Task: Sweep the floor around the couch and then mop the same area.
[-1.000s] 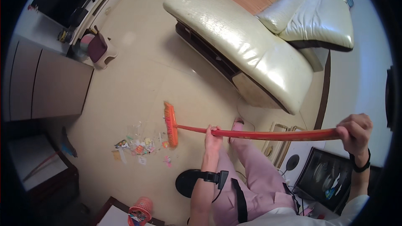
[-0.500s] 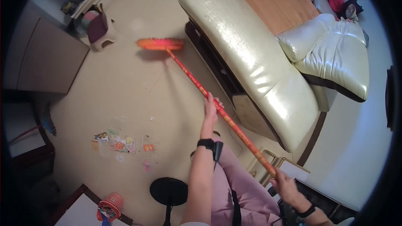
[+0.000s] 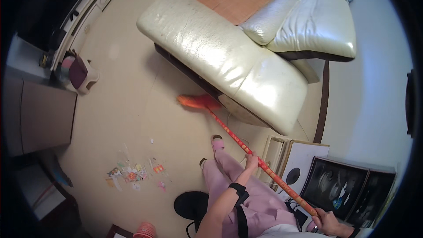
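Note:
A long broom [image 3: 235, 139] with a red-and-gold patterned handle slants across the floor. Its orange-red head [image 3: 194, 101], blurred, rests at the lower side of the cream sofa [image 3: 194, 39], its right end close against the base. My left hand [image 3: 252, 161] is wrapped round the middle of the handle. At the handle's end, lower right, my right hand [image 3: 327, 221] grips it too. A scatter of litter [image 3: 134, 175], small paper and plastic scraps with crumbs, lies on the beige floor to the left, apart from the broom.
A stool [image 3: 83, 75] stands by a brown cabinet [image 3: 48, 114] at left. Near my legs are a round black seat-like disc [image 3: 191, 205] and a pink basket [image 3: 145, 230]. A white-topped cabinet [image 3: 302, 161] and a black glossy unit [image 3: 339, 185] stand right. A cable runs near the sofa.
The broom head has come nearer to me and to the right, up to the sofa base. Both hands have moved down and right with the handle. My view has shifted.

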Tool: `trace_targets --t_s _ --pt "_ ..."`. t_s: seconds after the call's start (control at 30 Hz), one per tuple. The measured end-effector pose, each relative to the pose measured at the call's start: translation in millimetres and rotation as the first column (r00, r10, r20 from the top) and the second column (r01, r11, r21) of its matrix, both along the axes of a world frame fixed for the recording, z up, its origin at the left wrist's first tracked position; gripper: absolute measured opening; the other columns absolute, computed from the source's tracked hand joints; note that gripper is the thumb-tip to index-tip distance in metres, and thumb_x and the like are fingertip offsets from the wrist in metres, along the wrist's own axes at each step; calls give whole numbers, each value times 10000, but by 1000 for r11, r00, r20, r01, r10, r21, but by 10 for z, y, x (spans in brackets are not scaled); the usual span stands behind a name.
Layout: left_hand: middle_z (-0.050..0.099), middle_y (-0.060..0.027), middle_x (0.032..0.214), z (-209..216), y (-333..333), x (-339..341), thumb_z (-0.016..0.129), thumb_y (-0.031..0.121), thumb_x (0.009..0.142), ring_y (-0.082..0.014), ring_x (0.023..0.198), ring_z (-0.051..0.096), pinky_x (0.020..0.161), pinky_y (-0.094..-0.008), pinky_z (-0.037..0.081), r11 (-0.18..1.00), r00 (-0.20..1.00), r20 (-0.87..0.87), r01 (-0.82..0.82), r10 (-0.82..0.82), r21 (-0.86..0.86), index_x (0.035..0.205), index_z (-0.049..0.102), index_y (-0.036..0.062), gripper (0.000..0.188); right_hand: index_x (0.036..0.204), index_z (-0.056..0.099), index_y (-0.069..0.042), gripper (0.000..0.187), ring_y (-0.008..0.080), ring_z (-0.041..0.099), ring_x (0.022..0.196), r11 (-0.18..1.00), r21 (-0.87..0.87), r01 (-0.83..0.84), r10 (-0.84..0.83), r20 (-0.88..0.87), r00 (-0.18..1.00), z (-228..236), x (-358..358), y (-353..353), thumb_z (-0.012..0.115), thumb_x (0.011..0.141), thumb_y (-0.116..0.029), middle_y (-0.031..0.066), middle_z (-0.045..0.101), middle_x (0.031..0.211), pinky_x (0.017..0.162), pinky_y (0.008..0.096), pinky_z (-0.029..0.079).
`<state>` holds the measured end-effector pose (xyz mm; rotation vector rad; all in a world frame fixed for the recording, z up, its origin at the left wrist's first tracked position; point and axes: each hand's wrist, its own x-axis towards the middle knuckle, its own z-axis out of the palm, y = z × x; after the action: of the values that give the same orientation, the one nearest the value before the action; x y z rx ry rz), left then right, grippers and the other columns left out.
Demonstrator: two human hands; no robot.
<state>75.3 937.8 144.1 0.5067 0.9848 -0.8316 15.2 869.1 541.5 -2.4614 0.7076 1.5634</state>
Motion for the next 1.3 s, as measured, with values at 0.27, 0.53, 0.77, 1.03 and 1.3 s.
trace_targets --t_s 0.27,0.53,0.77,1.03,1.3 --pt "397 -124 837 255 642 -544 323 126 830 -215 670 487 611 -397 469 974 990 -126 27 -56 -224 1042 200 21 267 883 520 21 271 328 542 538 958 278 -72 66 32 997 558 204 1 470 773 -223 199 521 571 495 349 444" --pt "397 -118 749 920 1155 -13 284 88 833 -199 651 443 648 -368 444 957 960 51 -271 277 -103 842 263 4 87 847 543 -3 247 338 513 525 888 174 -426 366 297 882 750 574 250 483 755 -224 182 509 567 497 360 431" --pt "425 -72 662 282 1044 304 362 158 842 -204 591 468 632 -373 462 850 881 52 -436 470 -296 799 316 19 153 772 453 2 196 320 475 380 630 129 -766 663 426 616 418 603 473 541 700 -158 135 443 408 367 384 395" --pt "418 -67 650 370 1358 240 403 101 801 -206 603 468 706 -387 449 846 853 69 -500 518 -184 729 346 38 112 766 411 12 237 254 453 307 273 192 -943 815 474 333 413 1183 642 500 732 -204 98 449 414 289 351 372" --pt "468 -69 680 534 1341 1749 443 90 788 -185 644 490 709 -348 455 692 709 96 -637 699 -339 711 426 20 105 886 512 -104 283 238 492 427 429 -234 -872 799 548 246 559 2315 543 613 632 -175 57 472 520 407 314 400"
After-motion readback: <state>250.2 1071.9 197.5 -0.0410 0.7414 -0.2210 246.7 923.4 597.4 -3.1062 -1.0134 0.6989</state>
